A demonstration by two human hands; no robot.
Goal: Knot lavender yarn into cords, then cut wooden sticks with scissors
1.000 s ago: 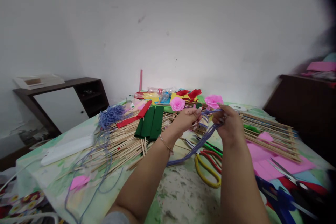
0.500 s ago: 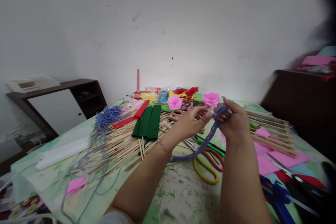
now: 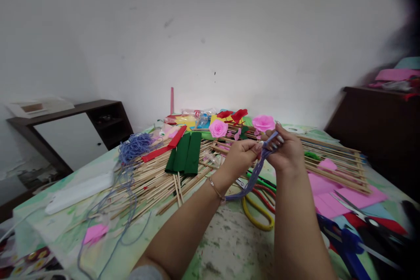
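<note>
Both hands meet above the table, right of centre, on a knitted strip of purple yarn (image 3: pixel 253 178). My left hand (image 3: pixel 243 154) pinches the yarn near the strip's upper end. My right hand (image 3: pixel 286 146) is closed around the yarn there, with a loop standing up between thumb and finger. From the hands the strip hangs in a curve and passes behind my left wrist. A tangled heap of purple yarn (image 3: pixel 135 146) lies at the left, its loose strands trailing down the table. Below the strip are scissors with red and yellow handles (image 3: pixel 259 215).
Thin wooden sticks (image 3: pixel 147 192) spread over the table, with folded dark green paper (image 3: pixel 185 153) on top. Pink paper flowers (image 3: pixel 218 128) stand behind my hands. At the right are a stick frame (image 3: pixel 341 162), black-handled scissors (image 3: pixel 372 223) and a blue glue gun (image 3: pixel 348 243).
Both hands have moved slightly left and come closer together. My left fingers have closed on the yarn by my right hand, and a small loop now stands up at the right fingertips.
</note>
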